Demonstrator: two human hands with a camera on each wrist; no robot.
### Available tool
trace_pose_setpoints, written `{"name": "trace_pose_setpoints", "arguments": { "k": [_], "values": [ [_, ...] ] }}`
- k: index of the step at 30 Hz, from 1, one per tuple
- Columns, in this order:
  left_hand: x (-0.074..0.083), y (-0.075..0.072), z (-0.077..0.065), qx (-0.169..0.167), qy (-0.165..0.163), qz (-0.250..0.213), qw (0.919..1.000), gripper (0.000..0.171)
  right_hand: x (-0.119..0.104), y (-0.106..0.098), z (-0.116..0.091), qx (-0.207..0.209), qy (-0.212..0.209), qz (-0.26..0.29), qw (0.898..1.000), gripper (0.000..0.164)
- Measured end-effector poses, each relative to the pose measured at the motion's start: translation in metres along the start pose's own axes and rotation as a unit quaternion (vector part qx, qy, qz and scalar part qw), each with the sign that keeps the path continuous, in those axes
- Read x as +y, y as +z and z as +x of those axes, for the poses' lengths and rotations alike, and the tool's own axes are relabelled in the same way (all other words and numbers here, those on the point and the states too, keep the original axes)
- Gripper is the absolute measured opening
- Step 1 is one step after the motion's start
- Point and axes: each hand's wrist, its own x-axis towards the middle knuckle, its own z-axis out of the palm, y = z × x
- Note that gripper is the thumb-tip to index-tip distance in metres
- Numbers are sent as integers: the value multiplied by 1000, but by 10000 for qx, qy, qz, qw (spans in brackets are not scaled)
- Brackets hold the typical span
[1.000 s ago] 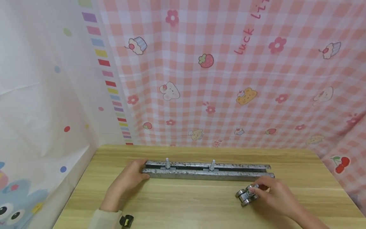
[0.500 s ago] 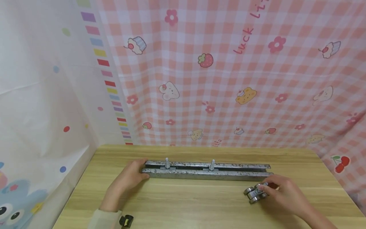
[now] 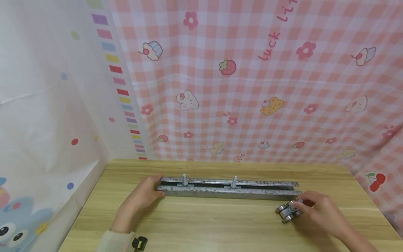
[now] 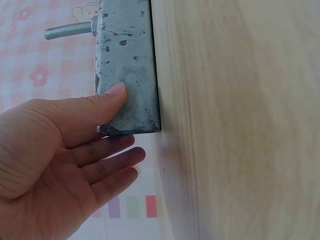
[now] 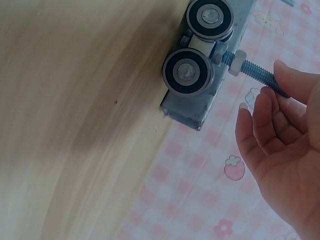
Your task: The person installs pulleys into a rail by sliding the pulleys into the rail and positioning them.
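Note:
A long slotted metal rail (image 3: 220, 193) lies across the table, its surface grey and scuffed. Two bolts, a left one (image 3: 184, 180) and a right one (image 3: 234, 182), stand up out of its slot. My left hand (image 3: 145, 190) grips the rail's left end, with the thumb on the near side wall (image 4: 131, 75). In my right hand (image 3: 321, 208) is a roller trolley (image 3: 288, 211), pinched by the end of its threaded bolt (image 5: 257, 72). The trolley's bearing wheels (image 5: 187, 72) face the camera in the right wrist view. It hangs in front of the rail's right end.
The wood-grain table (image 3: 214, 224) runs back to a pink checked cloth (image 3: 245, 105) hanging behind it. A white dotted cloth (image 3: 47, 105) hangs at the left. A small black object (image 3: 139, 242) sits beside the left sleeve (image 3: 116, 241).
My right hand has carried the roller trolley to the right, toward and past the rail's right end. My left hand and the rail have stayed in place.

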Motion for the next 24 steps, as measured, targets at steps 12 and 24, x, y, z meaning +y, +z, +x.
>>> {"name": "trace_pose_setpoints", "arguments": {
  "k": [12,24],
  "values": [
    [0,0,-1,-59,-114,-80,9999,59,11,-9,-3,-36,321,12,9995,23],
    [-1,0,0,6,16,-32,10000,54,24,-19,-6,74,491,-128,9987,24]
  ]
}}
